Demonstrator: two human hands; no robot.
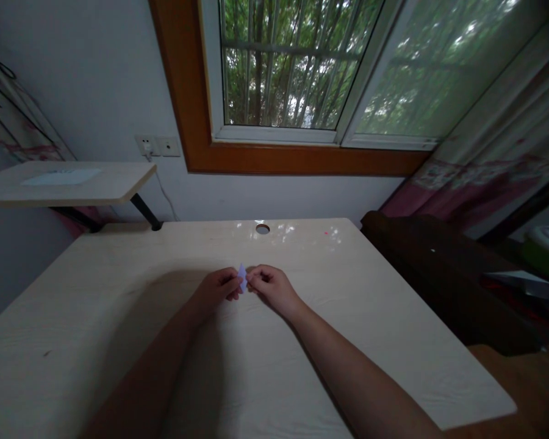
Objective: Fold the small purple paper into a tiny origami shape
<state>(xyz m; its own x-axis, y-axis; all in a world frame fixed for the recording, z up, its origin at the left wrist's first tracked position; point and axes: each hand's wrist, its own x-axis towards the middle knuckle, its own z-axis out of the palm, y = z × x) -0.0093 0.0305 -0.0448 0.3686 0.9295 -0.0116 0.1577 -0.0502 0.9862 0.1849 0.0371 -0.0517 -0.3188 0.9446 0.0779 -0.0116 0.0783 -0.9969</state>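
A small, pale-lavender, pointed piece of paper-like material (242, 277) is held upright over the broad, pale wood-grain table (375, 317), nearer the far edge than the near one and well in from both side edges. Its left side is pinched between the thumb and fingers of the left hand (221, 285). At its right side, the thumb and fingertips of the right hand (269, 285) are drawn together; whether the piece is gripped there cannot be told. Beyond the hands, a round cable hole (262, 228) is set by the table's far edge, and a tiny red spot (326, 233) is seen near the far right corner. At the far left corner, a pale wooden shelf (119, 190) is carried on black legs (146, 212).
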